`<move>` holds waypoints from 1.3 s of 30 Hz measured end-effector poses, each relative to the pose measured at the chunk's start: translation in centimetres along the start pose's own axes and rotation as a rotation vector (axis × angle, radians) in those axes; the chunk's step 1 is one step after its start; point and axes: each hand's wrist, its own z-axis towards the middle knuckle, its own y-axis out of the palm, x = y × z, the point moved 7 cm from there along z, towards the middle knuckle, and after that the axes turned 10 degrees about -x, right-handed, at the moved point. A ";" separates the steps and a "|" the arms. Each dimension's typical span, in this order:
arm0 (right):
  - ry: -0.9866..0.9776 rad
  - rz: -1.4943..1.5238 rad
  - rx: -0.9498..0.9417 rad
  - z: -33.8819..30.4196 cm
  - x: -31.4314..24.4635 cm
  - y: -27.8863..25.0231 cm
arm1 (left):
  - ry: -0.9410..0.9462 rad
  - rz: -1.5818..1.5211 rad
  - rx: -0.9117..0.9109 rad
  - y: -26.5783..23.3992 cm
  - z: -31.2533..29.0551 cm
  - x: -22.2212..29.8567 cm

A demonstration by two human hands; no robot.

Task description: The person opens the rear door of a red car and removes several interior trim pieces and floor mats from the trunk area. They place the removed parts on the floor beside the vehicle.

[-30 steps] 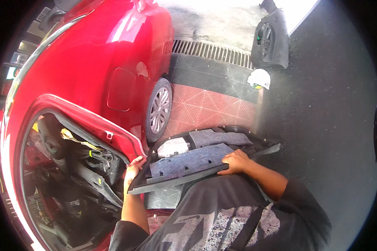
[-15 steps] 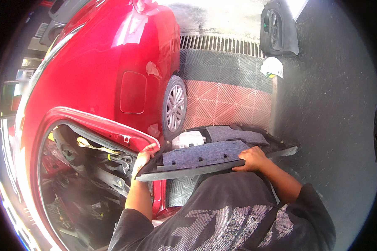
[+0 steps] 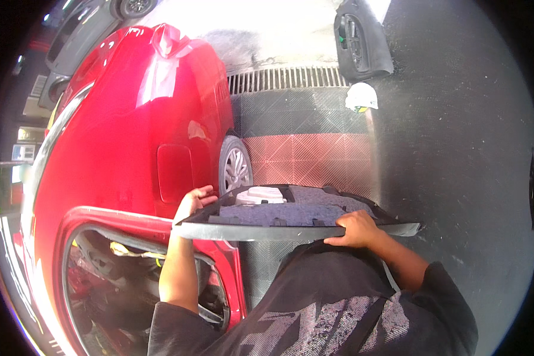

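Trim panel [image 3: 291, 215] is up in both hands, just outboard of the red car [image 3: 118, 136], held roughly crosswise to its side, near the wheel [image 3: 236, 166]. Padded face with white block [image 3: 264, 194] shows toward the wheel side.

Right hand [image 3: 356, 229]: fingers closed over the near edge, outboard part of the panel. Left hand [image 3: 191, 204]: at the end nearest the car, fingers part-spread, tips pointing outboard; can't tell if they really grip or just steady it.

Risks, my read: if the left isn't gripping, that end could dip, and the right's off-centre hold would let the panel twist. Inboard corner sits close to the car's paint; a small swing inboard could scratch it. Contact there: can't tell. Dark panel [image 3: 368, 44] and white helmet-like thing [image 3: 362, 98] lie well outboard of the car, so low snag risk.
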 end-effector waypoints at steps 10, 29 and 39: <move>0.222 0.223 0.288 6.5 6.8 -11.3 | 0.427 0.040 0.076 8.2 8.9 10.9; 0.527 0.570 0.720 32.8 30.3 -40.4 | -0.028 0.848 0.176 0.1 26.5 2.8; 0.667 0.835 0.769 43.7 40.8 -55.2 | -0.103 0.599 0.073 5.8 35.6 26.0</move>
